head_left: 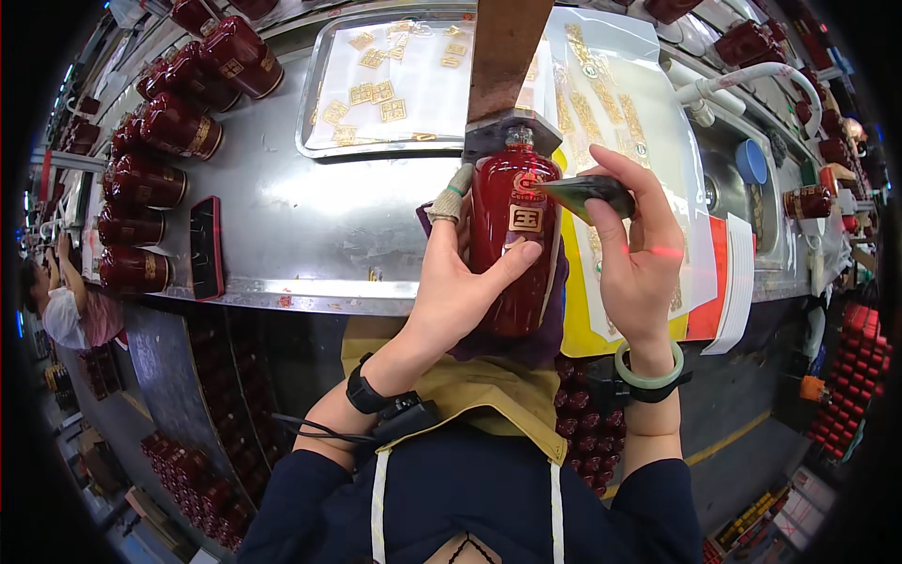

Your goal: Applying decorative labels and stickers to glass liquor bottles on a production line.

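My left hand (460, 282) grips a dark red glazed bottle (512, 235) lying lengthwise over the table's front edge, thumb across its lower body below a small square gold label. A finger cot covers one left fingertip. My right hand (639, 249) holds a dark flat tool (587, 193) whose tip touches the round emblem near the bottle's shoulder. The bottle's neck rests against a grey block under a brown wooden upright (503, 56). A purple cloth (550, 343) lies beneath the bottle.
Several red bottles (155, 179) lie in rows at the left of the metal table (310, 226). A steel tray (395, 85) holds gold stickers. Sticker sheets (620, 122) lie right. A sink with a hose (742, 80) stands far right. Another person (66, 310) works at left.
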Demonstrator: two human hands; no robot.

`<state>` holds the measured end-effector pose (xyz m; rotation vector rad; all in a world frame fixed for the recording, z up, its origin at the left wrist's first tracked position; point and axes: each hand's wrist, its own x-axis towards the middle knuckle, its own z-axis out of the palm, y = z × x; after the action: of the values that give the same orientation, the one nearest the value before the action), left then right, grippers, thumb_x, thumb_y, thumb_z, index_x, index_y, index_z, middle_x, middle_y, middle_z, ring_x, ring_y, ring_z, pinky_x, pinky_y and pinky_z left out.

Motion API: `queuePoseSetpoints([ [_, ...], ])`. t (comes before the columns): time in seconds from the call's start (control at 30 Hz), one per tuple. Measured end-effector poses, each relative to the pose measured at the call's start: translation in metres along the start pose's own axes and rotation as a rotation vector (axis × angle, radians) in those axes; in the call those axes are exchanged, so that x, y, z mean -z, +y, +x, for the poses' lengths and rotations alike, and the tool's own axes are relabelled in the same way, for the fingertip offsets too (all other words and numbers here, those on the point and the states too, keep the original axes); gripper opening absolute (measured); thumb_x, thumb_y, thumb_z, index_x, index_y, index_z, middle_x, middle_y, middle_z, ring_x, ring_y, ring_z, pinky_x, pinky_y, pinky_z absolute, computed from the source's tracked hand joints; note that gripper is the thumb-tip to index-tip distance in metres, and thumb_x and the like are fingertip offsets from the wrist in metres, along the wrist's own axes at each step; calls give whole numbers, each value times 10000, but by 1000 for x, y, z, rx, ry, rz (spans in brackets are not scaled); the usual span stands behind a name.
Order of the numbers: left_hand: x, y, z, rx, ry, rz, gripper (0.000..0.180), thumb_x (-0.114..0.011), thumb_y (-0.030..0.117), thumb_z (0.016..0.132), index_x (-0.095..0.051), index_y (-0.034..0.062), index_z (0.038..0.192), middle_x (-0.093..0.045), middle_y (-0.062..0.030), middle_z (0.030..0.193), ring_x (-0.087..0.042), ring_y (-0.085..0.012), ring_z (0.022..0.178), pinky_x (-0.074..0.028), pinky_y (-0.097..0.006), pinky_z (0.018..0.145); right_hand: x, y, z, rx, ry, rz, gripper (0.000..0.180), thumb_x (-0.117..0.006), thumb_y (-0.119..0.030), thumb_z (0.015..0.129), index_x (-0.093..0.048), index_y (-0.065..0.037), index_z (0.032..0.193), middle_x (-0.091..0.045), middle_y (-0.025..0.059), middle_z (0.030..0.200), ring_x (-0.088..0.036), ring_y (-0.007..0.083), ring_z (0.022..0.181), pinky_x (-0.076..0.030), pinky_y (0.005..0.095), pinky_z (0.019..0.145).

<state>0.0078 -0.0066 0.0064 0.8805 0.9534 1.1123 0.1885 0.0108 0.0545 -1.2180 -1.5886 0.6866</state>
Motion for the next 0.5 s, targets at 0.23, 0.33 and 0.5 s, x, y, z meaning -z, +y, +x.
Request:
queuePoseSetpoints([
  [0.23, 8, 7, 1, 65, -59, -119, 892, -748, 75, 934, -196, -15, 1628, -432, -184, 1564, -485, -237, 1424, -415, -396, 1181, -4, 14, -22, -282, -12, 169, 339, -547, -69, 1048, -606, 0, 1375, -609, 46, 1059, -562, 115, 939, -454, 259, 879],
  [0.33, 23, 7, -3, 152, -149, -241, 936, -631, -52, 877, -127, 3, 1664, -309, -178, 1663, -341, -260, 1531, -282, -425, 1261, 0, 9, -31, -467, -90, 287, 372, -586, -126, 1055, -582, -7, 1407, -587, -2, 1035, -532, 75, 899, -433, 228, 833],
  [0.5, 22, 11, -1, 150, -159, -184, 946, -679, -17, 901, -121, 16, 1664, -304, -173, 1662, -356, -263, 1522, -291, -425, 1260, -8, 19, -46, -550, 37, 384, 382, -712, -173, 1002, -601, -37, 1341, -437, -74, 871, -401, 22, 774, -336, 189, 693],
])
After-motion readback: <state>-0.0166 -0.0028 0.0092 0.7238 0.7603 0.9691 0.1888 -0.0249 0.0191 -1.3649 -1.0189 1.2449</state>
